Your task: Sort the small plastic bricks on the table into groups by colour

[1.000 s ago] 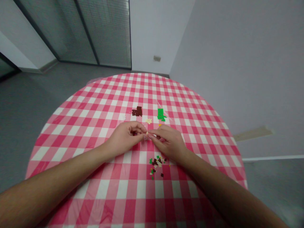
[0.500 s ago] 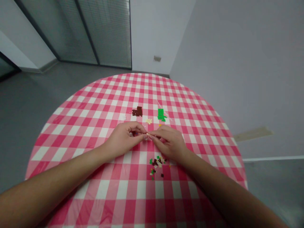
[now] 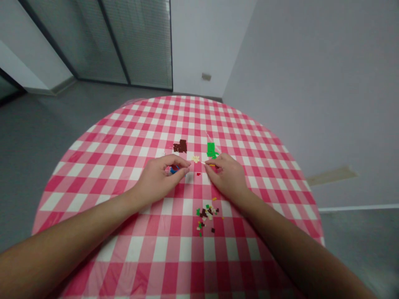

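Observation:
My right hand (image 3: 228,173) pinches a thin pale building brick (image 3: 203,162) between thumb and fingertips, just right of a small group of cream bricks (image 3: 195,159). To the left of that group, my left hand (image 3: 158,176) has its thumb and forefinger brought together; what they hold, if anything, is too small to make out. Blue bricks (image 3: 173,169) with a bit of red show beneath its curled fingers, partly hidden. A few red bricks (image 3: 198,174) lie on the cloth between the hands. Yellow bricks (image 3: 212,165) are partly covered by my right fingers.
Dark brown bricks (image 3: 181,146) and green bricks (image 3: 211,149) lie in groups beyond my hands. Nearer to me is a loose mixed pile of bricks (image 3: 206,214), with a yellow brick (image 3: 214,199) just above it. A checked tablecloth (image 3: 149,257) covers the round table.
My hands have moved apart and slightly away from me, after meeting at the fingertips. The right one carries the pale brick. Red bricks and a yellow brick near the pile have come into view.

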